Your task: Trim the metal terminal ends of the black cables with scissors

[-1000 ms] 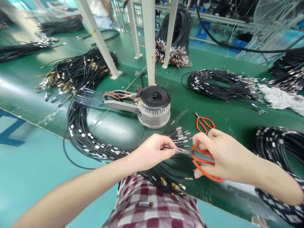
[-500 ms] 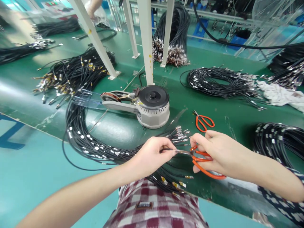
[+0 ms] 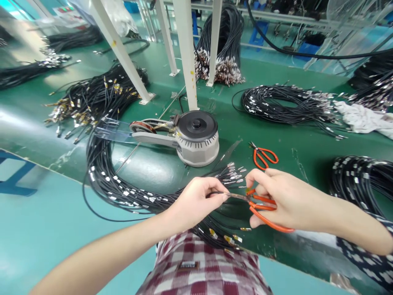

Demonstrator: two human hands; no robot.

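Note:
My left hand (image 3: 193,200) pinches the end of a thin black cable (image 3: 216,192) taken from the big coil of black cables (image 3: 104,176) that lies on the green table (image 3: 153,164). My right hand (image 3: 285,198) is closed round orange-handled scissors (image 3: 264,213). Their blades meet the cable end between my two hands. A fan of metal-tipped cable ends (image 3: 233,172) lies just behind my fingers. More tipped ends (image 3: 227,237) hang over the table's near edge.
A grey round tape dispenser (image 3: 193,137) stands behind my hands. Beside it lies a second pair of orange scissors (image 3: 264,155). More cable coils lie at far left (image 3: 92,94), back right (image 3: 282,104) and right (image 3: 359,180). White posts (image 3: 187,53) rise from the table; a white cloth (image 3: 362,119) lies at right.
Both hands stay almost where they were, with the scissors at the cable end. The view has shifted slightly. A person at the far back has left the view.

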